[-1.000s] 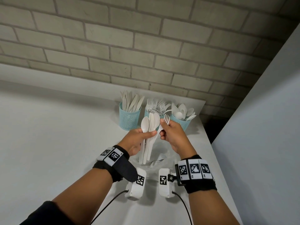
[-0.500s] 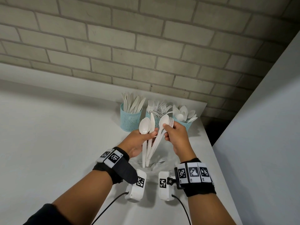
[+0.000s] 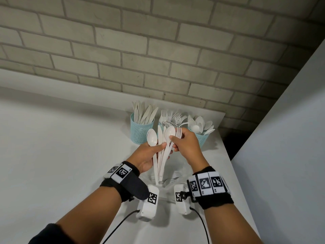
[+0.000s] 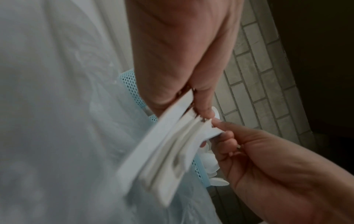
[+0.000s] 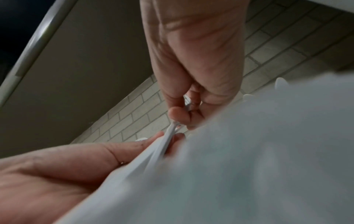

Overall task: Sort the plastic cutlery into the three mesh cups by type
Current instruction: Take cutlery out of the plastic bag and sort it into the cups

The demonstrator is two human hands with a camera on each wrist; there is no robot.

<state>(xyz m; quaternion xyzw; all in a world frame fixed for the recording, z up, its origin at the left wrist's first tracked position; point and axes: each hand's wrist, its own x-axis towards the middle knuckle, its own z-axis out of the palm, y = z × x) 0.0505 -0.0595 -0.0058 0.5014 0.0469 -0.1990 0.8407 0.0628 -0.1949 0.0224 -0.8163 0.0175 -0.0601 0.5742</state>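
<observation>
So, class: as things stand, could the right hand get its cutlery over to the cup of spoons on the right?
Probably yes. The right hand, pinching a spoon and fork from the bundle in the left hand, sits just in front of the spoon cup, with nothing between them.

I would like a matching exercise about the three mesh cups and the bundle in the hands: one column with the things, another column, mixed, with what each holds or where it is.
Things:
1. left cup
2. middle cup
3. right cup
4. mixed bundle

States:
a. holds spoons
b. gripped by left hand, right hand pinching its top
c. holds knives
d. holds forks

Pairs: 1-c, 2-d, 3-a, 4-b
</observation>
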